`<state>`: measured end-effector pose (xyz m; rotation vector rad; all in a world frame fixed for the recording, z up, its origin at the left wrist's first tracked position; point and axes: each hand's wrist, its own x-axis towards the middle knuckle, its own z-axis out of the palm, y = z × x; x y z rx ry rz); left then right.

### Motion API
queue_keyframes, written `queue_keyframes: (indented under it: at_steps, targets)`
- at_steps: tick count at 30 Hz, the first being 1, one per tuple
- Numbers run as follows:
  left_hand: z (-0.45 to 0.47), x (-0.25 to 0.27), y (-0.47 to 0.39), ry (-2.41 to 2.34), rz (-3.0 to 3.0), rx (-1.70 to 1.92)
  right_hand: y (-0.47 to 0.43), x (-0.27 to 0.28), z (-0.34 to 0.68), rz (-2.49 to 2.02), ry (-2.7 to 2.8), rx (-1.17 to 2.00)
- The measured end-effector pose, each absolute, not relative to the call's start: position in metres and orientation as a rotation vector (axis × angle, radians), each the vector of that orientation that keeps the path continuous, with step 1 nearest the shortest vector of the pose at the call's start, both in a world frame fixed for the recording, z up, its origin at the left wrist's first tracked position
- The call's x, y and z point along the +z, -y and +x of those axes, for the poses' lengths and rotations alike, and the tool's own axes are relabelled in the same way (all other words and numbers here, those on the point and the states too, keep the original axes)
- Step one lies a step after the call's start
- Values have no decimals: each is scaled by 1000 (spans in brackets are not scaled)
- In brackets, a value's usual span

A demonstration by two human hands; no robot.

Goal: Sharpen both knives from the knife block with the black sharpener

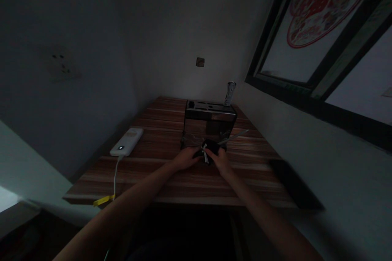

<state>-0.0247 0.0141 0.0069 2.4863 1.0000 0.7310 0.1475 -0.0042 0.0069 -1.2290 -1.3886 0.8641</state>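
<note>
My left hand [186, 158] and my right hand [221, 160] come together at the middle of the wooden table. Between them is a small, dark bundle-like thing [211, 146] with a white strip [206, 155] across its front. The fingers of both hands close on it from either side. Poor light hides its exact kind. Right behind it stands a dark box-shaped holder [203, 127] with a slotted metal top and what looks like clear film low on its front. A thin pale stick [234, 136] slants up to the right beside the bundle.
A shiny silver upright piece [230, 94] rises from the holder's right end. On the left lies a white power bank [127, 142] with a white cable and yellow tag [104, 200] running over the table's front edge. A flat black object [295, 183] lies at right, beside the wall.
</note>
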Motion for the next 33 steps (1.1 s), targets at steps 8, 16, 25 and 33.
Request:
queue_keyframes:
  at_steps: [8,16,25,33]
  targets:
    - [-25,5,-15,-1036,2499,708,7,10,145,-1169,1313,911]
    - [-22,9,-12,-1014,2473,721,4,12,148,-1131,1225,928]
    - [-23,14,-12,-983,2457,762,-2,10,154,-1054,1082,847]
    - [-23,16,-11,-1010,2464,721,-11,21,177,-990,794,729]
